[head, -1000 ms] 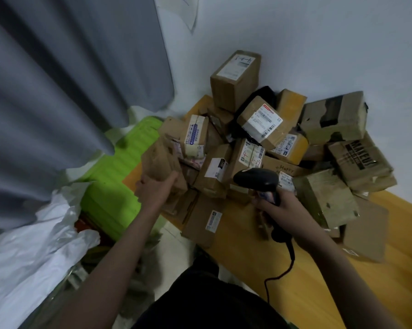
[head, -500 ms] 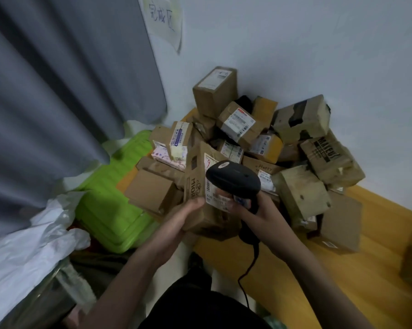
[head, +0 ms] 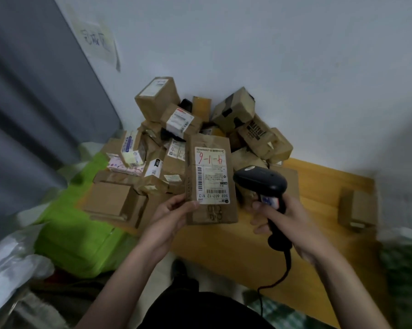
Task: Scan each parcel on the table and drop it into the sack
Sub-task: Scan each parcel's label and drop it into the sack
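Note:
My left hand [head: 170, 216] grips a flat brown cardboard parcel [head: 211, 184] by its lower left corner and holds it upright above the table, white label with red handwriting facing me. Just right of it, my right hand [head: 285, 224] grips a black corded barcode scanner [head: 263, 184], its head beside the parcel's right edge. Behind them several brown parcels lie in a heap [head: 195, 129] on the wooden table [head: 319, 186] against the wall. A white plastic sack [head: 10, 262] lies at the lower left.
A bright green case [head: 76, 236] sits left of the table below the parcels. A grey curtain [head: 34, 103] hangs on the left. One small box [head: 357, 207] stands alone near the table's right edge. A paper note [head: 98, 41] is stuck on the wall.
My left hand lifted a parcel from the heap and turned its label toward me. The scanner in my right hand moved from in front of the label to the parcel's right side.

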The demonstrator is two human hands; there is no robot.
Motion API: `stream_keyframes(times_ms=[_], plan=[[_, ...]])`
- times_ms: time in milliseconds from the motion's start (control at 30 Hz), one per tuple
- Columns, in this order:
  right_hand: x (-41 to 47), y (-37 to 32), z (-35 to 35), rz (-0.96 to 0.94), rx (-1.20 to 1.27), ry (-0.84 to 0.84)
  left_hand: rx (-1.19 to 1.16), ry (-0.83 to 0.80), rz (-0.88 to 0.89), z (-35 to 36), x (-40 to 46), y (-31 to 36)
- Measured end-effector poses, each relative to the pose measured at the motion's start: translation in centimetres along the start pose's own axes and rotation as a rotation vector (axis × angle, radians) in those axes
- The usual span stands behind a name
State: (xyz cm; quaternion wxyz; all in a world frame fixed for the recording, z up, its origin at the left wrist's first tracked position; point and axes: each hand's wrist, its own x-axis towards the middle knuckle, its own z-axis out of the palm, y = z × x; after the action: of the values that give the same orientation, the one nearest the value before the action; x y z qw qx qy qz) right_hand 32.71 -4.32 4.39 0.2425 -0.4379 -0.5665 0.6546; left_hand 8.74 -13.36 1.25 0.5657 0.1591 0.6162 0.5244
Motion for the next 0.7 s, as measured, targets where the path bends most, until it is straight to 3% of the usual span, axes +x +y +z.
stream_keyframes(times_ms=[133,700], plan=[[-3.2,0.1,-1.5,0.063,-0.011,-0.079,-0.021,0.013,0.042,1.1,-0.9,-0.2],[-8.3,0.8,-0.5,-0.030,0.052,-0.181,-0.145,0.001,0.190,1.2,-4.8,-2.7]])
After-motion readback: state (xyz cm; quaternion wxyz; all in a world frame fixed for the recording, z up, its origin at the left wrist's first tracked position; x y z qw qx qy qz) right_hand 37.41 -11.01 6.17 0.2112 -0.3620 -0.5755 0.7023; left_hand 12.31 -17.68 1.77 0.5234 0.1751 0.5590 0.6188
